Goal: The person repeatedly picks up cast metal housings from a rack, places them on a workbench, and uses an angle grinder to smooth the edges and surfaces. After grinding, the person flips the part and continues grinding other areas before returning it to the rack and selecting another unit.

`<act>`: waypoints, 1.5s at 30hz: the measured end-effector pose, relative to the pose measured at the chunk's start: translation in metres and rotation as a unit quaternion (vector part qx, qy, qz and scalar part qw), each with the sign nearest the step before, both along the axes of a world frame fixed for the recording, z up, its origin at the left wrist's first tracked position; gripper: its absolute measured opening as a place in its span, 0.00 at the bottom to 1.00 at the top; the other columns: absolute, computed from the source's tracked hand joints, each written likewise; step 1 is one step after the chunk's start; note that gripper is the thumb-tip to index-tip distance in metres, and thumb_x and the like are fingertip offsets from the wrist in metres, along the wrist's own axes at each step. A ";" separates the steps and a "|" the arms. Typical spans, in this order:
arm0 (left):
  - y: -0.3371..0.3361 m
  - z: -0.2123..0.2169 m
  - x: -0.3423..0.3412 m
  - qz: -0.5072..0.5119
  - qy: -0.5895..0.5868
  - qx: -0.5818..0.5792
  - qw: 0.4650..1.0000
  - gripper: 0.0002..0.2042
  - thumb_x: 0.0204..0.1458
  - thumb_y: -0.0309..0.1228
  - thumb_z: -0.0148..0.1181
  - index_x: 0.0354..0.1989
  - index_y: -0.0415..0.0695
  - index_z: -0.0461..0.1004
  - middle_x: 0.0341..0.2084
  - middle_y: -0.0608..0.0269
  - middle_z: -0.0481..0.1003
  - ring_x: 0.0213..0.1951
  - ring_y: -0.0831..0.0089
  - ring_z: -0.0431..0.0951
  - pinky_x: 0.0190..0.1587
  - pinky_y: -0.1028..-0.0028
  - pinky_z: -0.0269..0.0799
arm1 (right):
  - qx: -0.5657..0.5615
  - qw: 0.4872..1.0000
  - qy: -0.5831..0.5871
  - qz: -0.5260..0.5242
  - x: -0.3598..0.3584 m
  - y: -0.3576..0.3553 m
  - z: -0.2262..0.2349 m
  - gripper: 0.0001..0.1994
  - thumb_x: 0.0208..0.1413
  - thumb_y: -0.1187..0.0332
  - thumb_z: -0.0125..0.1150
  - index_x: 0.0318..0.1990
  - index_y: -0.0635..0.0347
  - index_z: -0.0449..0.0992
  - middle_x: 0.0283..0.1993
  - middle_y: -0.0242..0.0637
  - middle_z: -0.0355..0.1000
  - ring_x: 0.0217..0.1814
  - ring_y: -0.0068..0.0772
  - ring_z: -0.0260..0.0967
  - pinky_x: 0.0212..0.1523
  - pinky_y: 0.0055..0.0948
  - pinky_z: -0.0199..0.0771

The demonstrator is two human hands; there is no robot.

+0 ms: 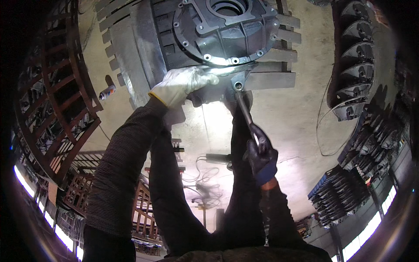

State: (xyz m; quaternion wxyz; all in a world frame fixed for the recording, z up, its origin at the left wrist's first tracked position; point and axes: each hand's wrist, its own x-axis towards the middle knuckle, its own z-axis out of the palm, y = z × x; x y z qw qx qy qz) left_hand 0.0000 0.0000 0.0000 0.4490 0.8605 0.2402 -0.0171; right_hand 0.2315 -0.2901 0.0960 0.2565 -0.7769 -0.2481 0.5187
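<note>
A large dark grey metal casting [227, 41] with a round bolt-hole flange lies at the top of the view. My left hand [185, 85], in a white glove with a yellow cuff, is closed at the near edge of the casting; its fingertips are partly hidden. In a dark glove, my right hand [261, 155] grips a long metal bar-like tool [245, 109]. The tool slants up and left, its far end at a lug with a round hole [238, 86] on the casting's near side. Whether that end enters the hole I cannot tell.
Grey slats [273, 81] lie under the casting, beside a flat metal plate [135, 48]. A spray can [107, 92] lies on the floor at left, near a brown metal rack [61, 96]. Curved castings [358, 56] line the right side. A cable [319, 131] and a cylindrical tool [217, 158] lie lower.
</note>
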 end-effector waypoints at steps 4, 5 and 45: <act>0.002 0.007 -0.003 0.002 0.021 -0.007 1.000 0.28 0.64 0.24 0.59 0.71 0.69 0.73 0.54 0.52 0.81 0.51 0.54 0.84 0.54 0.62 0.83 | 0.085 0.995 -0.017 -0.053 0.007 0.032 -0.016 0.23 0.70 0.80 0.59 0.71 0.57 0.76 0.39 0.28 0.81 0.25 0.14 0.70 0.28 0.23 0.72; 0.000 0.006 -0.003 0.004 0.023 -0.008 1.000 0.26 0.65 0.26 0.59 0.69 0.68 0.74 0.53 0.52 0.81 0.51 0.53 0.84 0.53 0.61 0.82 | 0.083 0.992 0.022 -0.094 0.005 0.033 -0.013 0.23 0.70 0.79 0.60 0.71 0.55 0.76 0.37 0.27 0.80 0.26 0.14 0.70 0.28 0.23 0.72; -0.066 0.016 -0.008 0.084 0.053 0.011 0.995 0.18 0.63 0.48 0.62 0.33 0.46 0.84 0.27 0.53 0.81 0.34 0.55 0.85 0.41 0.58 0.78 | -0.017 0.999 -0.004 0.037 -0.031 0.032 -0.028 0.12 0.72 0.69 0.63 0.59 0.56 0.81 0.28 0.24 0.70 0.25 0.15 0.63 0.27 0.23 0.66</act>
